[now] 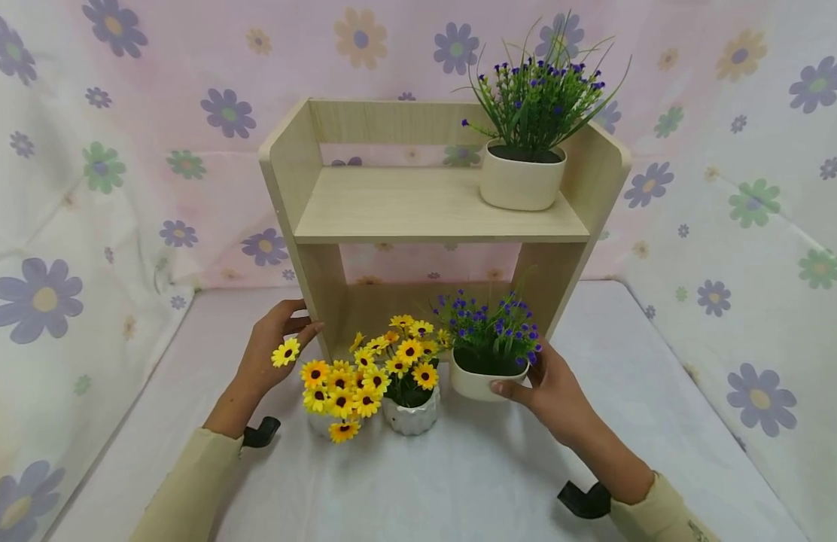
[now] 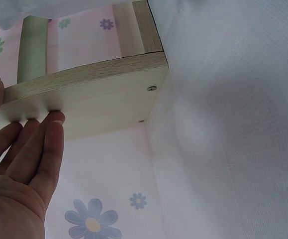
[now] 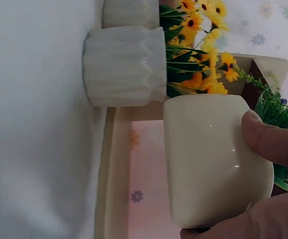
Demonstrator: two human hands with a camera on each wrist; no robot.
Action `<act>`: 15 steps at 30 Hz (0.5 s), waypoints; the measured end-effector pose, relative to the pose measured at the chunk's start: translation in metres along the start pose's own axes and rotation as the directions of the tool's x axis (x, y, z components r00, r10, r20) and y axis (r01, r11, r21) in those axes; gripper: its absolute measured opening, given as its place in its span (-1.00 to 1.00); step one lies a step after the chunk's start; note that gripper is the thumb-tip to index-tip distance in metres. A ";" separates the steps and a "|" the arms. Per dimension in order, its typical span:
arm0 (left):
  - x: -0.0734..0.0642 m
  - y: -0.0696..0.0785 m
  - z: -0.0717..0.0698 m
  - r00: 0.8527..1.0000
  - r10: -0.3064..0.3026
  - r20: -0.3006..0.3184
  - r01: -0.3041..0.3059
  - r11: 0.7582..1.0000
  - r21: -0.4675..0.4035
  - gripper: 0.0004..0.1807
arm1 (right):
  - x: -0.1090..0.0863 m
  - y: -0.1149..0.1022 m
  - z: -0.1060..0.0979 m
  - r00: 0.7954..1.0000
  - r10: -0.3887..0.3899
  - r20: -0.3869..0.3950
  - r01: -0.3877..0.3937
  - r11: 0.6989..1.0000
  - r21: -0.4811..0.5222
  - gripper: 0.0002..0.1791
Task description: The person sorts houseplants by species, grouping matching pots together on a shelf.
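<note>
My right hand (image 1: 559, 397) holds a cream oval pot (image 1: 469, 382) of purple flowers (image 1: 489, 324) at the front right of a small wooden shelf (image 1: 391, 203). In the right wrist view the thumb lies on the wall of the cream pot (image 3: 213, 159), whose base is off the table. My left hand (image 1: 264, 355) is at the shelf's left side panel. The left wrist view shows its fingertips (image 2: 56, 117) against the panel's outer face (image 2: 99, 99), with the thumb at the front edge. Two white pots of yellow flowers, one nearer (image 1: 412, 418) and one further left (image 1: 320, 423), stand before the shelf.
Another cream pot (image 1: 523, 181) with purple flowers and grass stands on the upper board, at the right. Flowered cloth (image 1: 405, 45) hangs behind and at both sides. White cloth (image 1: 418, 497) covers the table. A black strap end (image 1: 584, 500) sticks out by the right wrist.
</note>
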State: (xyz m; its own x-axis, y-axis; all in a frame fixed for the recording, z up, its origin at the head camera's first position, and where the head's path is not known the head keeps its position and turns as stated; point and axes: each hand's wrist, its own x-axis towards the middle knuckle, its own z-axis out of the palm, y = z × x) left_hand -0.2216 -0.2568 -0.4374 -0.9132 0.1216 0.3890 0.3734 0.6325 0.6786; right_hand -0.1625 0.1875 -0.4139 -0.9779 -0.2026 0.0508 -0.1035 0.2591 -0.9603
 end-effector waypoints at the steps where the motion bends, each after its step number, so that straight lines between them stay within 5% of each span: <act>1: 0.000 0.000 0.000 1.000 0.001 -0.001 -0.001 1.000 0.000 -0.44 | 0.000 -0.003 -0.001 1.000 0.000 0.001 0.000 1.000 0.002 0.08; 15: 0.001 -0.001 -0.001 1.000 -0.004 0.002 0.004 1.000 0.001 -0.45 | 0.000 -0.048 -0.006 0.999 -0.016 -0.029 0.014 0.999 -0.049 -0.09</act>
State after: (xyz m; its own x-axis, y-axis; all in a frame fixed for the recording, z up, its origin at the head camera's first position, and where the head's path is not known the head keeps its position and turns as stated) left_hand -0.2225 -0.2577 -0.4373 -0.9148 0.1206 0.3854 0.3698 0.6338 0.6794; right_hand -0.1588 0.1812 -0.3664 -0.9811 -0.1789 0.0740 -0.1264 0.3019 -0.9449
